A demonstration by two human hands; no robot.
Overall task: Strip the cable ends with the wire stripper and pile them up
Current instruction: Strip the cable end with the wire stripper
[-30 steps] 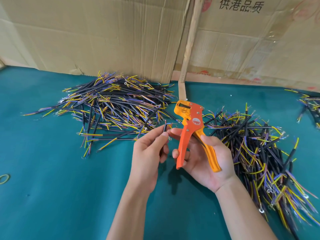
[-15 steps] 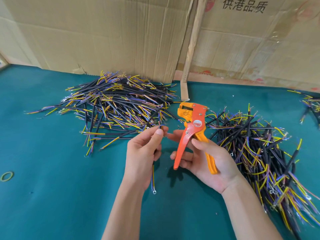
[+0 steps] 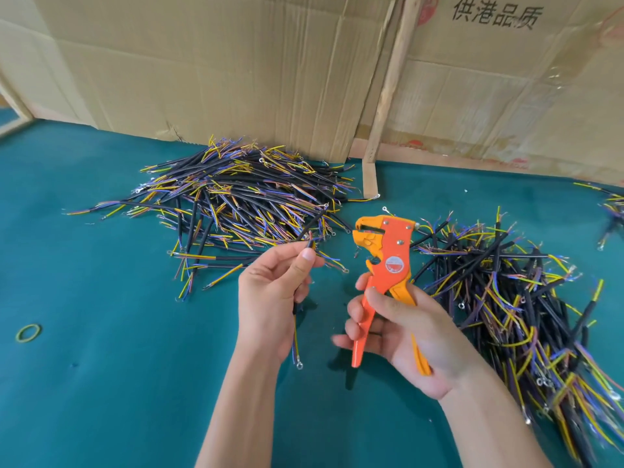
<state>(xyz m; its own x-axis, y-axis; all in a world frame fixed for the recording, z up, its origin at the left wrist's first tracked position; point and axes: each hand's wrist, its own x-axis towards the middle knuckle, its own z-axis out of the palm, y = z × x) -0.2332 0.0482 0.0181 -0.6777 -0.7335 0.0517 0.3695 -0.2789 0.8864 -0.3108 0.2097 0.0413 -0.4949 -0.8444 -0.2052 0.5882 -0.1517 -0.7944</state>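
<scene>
My left hand point(image 3: 273, 295) pinches a short black cable point(image 3: 296, 336) held nearly upright; its thin coloured wires with a ring terminal hang below my palm, and its top end pokes out above my thumb. My right hand point(image 3: 401, 336) grips the orange wire stripper point(image 3: 385, 261) by its handles, jaws pointing up and left, a short gap from the cable's top end. One cable pile point(image 3: 236, 211) lies behind my left hand. A second cable pile point(image 3: 506, 298) spreads to the right of my right hand.
The table is covered in teal cloth point(image 3: 101, 383). Cardboard sheets point(image 3: 236, 69) and a wooden slat point(image 3: 388, 96) stand along the back. A yellow rubber band point(image 3: 28, 332) lies at the left. More cables point(image 3: 613, 211) sit at the far right edge.
My left hand has turned the cable upright so its wire tail now hangs below the palm. Both hands have drifted slightly apart, and the stripper has tilted a little.
</scene>
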